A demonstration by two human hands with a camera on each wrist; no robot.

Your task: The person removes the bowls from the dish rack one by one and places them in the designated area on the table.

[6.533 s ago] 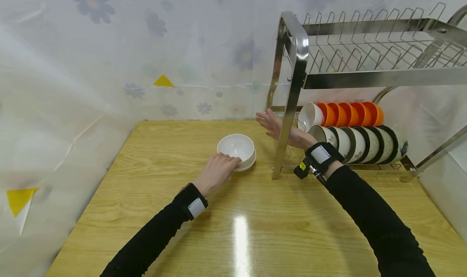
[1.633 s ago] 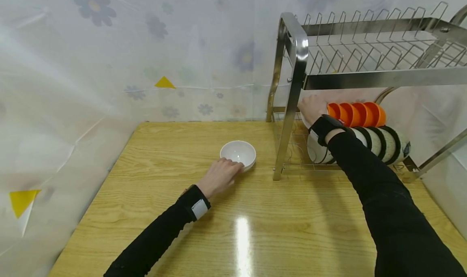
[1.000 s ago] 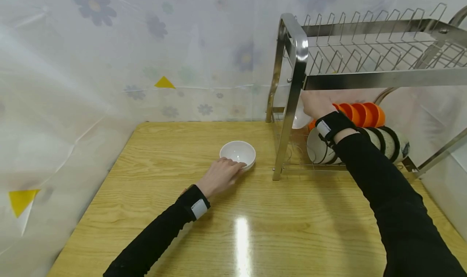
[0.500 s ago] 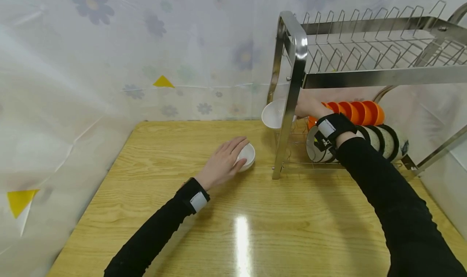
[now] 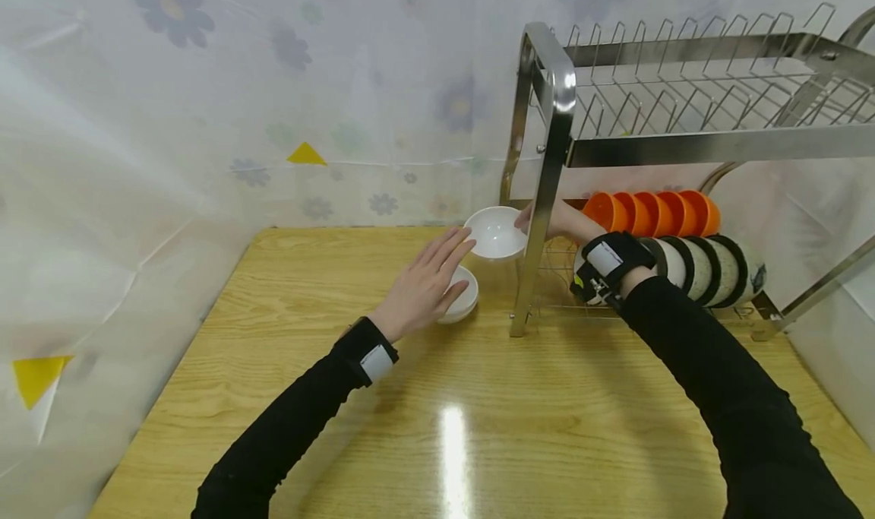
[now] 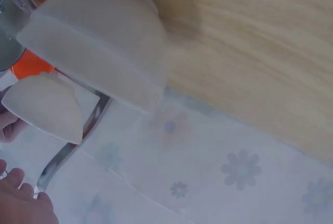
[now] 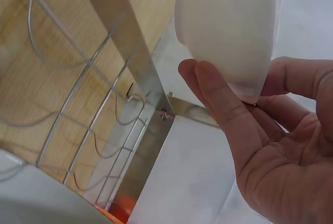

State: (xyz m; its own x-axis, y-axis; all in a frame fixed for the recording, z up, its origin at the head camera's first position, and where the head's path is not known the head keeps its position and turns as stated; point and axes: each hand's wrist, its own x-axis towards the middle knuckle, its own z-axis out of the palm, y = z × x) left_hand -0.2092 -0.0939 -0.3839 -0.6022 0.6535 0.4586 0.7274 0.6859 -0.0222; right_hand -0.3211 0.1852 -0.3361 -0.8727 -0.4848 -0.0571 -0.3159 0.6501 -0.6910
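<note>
My right hand (image 5: 563, 221) pinches the rim of a white bowl (image 5: 495, 238) between thumb and fingers, just left of the rack's front post. In the right wrist view that bowl (image 7: 229, 24) is seen side-on, raised beside the rack's wire shelf. My left hand (image 5: 420, 287) has its fingers stretched out, its fingertips overlapping the held bowl's left rim in the head view. Below it, a small stack of white bowls (image 5: 467, 299) stands on the table, partly covered by the left hand. The left wrist view shows the stack (image 6: 99, 37) large and the held bowl (image 6: 47, 104) beyond it.
A two-tier metal dish rack (image 5: 683, 152) stands on the right of the wooden table (image 5: 342, 443). On its lower shelf sit a row of orange bowls (image 5: 659, 213) and a row of dark-rimmed patterned bowls (image 5: 711, 272). Flowered sheeting (image 5: 383, 86) hangs behind.
My right hand has drawn the white bowl from the lower shelf leftward past the rack post. My left hand has let go of the stacked bowls' rim and lifted its fingers toward the held bowl.
</note>
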